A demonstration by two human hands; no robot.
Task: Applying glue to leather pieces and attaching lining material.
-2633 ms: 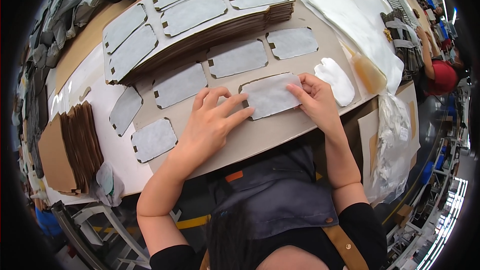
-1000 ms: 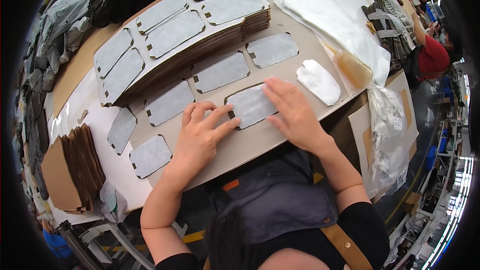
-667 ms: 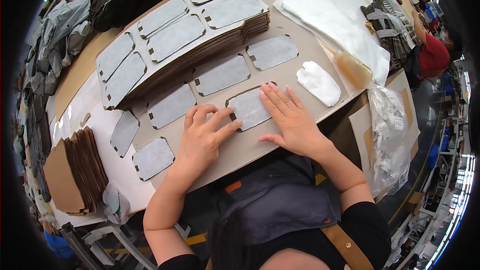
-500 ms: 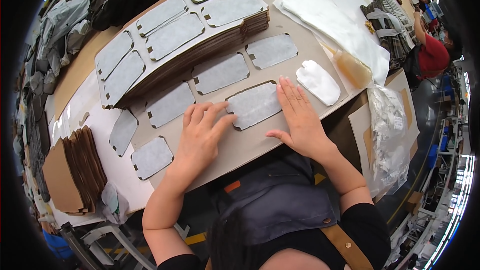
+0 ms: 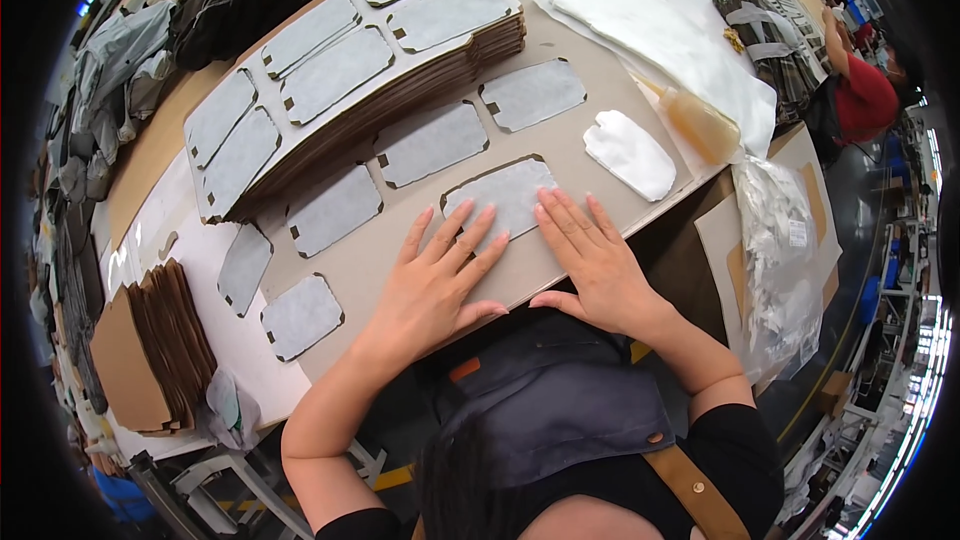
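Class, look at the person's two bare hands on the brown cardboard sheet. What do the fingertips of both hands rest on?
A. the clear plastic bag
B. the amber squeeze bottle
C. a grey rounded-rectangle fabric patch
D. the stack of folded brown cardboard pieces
C: the left hand and right hand lie flat with fingertips on the grey rounded-rectangle fabric patch on the brown cardboard sheet.

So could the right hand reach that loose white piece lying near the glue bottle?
Probably yes. The right hand lies flat on the grey patch, and the loose white piece sits just beyond its fingertips on the same cardboard sheet. Nothing lies between them, and the glue bottle stands further off.
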